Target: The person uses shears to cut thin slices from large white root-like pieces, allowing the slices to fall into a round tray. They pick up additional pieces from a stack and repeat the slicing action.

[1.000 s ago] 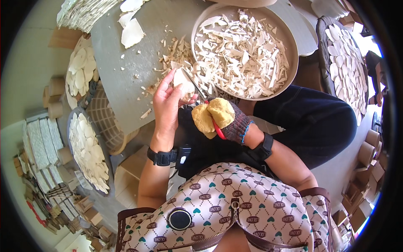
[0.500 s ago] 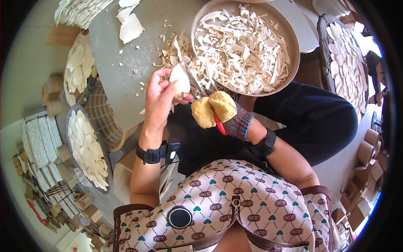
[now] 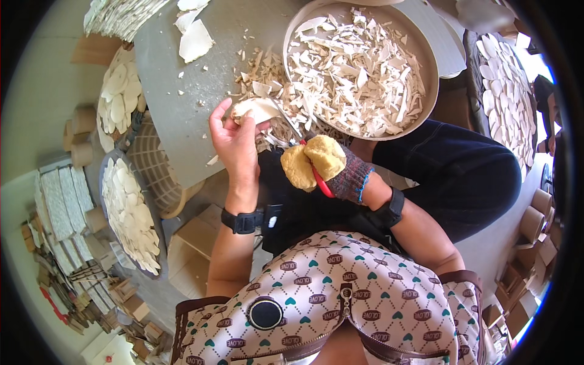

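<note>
While the left hand [image 3: 238,139] pinches one pale flat piece [image 3: 260,110] between thumb and fingers, the knit-gloved right hand [image 3: 354,176] is closed round one pair of red-handled scissors [image 3: 323,184]; two yellow pads [image 3: 327,157] hide its fingertips. Piece lies just beyond the left thumb, forward and left of the right hand; left is nearer. Long axis roughly left–right; blades slant forward-left at its right end, contact uncertain. Counts outward: one grey table [image 3: 173,112], one round tray [image 3: 432,100], scraps [image 3: 359,79] too many to count, one lattice basket [image 3: 152,160], three spreads of pale discs [image 3: 126,219], two left, one right.
</note>
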Demonstrator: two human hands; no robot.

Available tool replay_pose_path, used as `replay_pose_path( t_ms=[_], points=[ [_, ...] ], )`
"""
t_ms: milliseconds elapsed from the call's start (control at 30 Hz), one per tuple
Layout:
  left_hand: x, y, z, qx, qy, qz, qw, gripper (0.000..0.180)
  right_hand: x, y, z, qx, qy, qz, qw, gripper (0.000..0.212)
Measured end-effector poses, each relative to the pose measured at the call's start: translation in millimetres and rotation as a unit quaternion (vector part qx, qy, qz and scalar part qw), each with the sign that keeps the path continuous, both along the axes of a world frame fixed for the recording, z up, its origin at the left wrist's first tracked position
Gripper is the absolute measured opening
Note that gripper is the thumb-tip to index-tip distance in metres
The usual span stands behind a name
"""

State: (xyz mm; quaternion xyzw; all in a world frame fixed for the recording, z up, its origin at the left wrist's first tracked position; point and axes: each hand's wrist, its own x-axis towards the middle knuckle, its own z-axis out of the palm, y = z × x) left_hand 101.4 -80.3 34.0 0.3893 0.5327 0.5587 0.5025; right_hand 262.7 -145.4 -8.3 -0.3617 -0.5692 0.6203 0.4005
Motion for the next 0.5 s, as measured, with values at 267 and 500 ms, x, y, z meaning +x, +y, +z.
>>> replay_pose_path(
  t_ms=[267,500],
  points=[
    [1.5,8.8,-9.0,0.016,0.024,0.014,0.999,0.04,-1.9,-2.6,7.4,0.083,-0.089,0.015,0.992,0.024],
    [-0.3,4.9,-7.1,-0.03,0.045,-0.086,0.995,0.042,-5.6,-0.5,-4.6,0.024,-0.017,-0.019,0.999,0.03]
  ],
)
